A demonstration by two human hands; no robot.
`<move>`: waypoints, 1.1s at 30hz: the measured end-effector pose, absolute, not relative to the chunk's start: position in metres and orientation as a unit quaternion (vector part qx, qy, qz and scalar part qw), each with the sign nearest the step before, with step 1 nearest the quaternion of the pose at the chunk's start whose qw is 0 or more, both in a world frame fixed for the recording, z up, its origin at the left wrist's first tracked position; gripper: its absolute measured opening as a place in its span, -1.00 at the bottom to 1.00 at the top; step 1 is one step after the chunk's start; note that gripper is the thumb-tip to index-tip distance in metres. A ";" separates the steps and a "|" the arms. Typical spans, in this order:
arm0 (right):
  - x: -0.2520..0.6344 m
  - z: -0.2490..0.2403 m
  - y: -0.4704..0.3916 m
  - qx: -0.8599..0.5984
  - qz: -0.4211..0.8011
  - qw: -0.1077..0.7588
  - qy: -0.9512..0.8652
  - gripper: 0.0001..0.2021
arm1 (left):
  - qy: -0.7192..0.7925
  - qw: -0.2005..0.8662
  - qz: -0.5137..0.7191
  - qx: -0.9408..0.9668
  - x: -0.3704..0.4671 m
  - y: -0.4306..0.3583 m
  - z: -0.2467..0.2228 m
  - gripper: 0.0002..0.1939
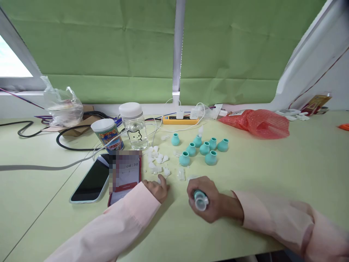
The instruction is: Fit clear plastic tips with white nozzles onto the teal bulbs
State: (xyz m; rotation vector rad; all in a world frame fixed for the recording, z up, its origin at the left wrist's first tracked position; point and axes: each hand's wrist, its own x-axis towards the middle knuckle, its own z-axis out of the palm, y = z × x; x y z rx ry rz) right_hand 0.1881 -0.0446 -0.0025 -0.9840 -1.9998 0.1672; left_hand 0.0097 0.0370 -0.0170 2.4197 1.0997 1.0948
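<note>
So the right hand (214,199) has its grip wrapped snugly round a teal, round-bodied bulb with a clear plastic end (201,202), just above the pale green worktop (253,163). Straight up at 12 o'clock from it sit eight matching teal bulbs with open necks (204,148). The left hand (156,190) is over at 9, fingers curled beside small white plastic pieces (159,159) at its 12; can't tell if that grip's holding one.

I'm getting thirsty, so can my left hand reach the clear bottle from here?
Probably yes: mostly low white pieces lie between your left hand and the clear bottle, with nothing tall blocking. Whether the hand holds one isn't clear.
</note>
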 end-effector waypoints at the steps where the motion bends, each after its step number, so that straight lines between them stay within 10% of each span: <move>1: 0.187 -0.008 -0.046 -0.377 0.072 0.429 -0.818 -0.85 | 0.382 0.113 0.370 0.840 0.012 0.035 -0.023 -0.86; 10: 0.184 -0.001 -0.050 -0.433 0.112 0.397 -0.801 -0.84 | 0.295 0.061 0.376 0.876 0.012 0.009 -0.008 -0.87; 18: 0.180 -0.008 -0.047 -0.460 0.029 0.458 -0.760 -0.80 | 0.272 0.395 0.520 0.707 0.012 0.000 -0.012 -0.75; 33: 0.181 -0.006 -0.045 -0.434 0.028 0.439 -0.786 -0.81 | 0.312 0.374 0.447 0.750 0.004 -0.003 -0.007 -0.84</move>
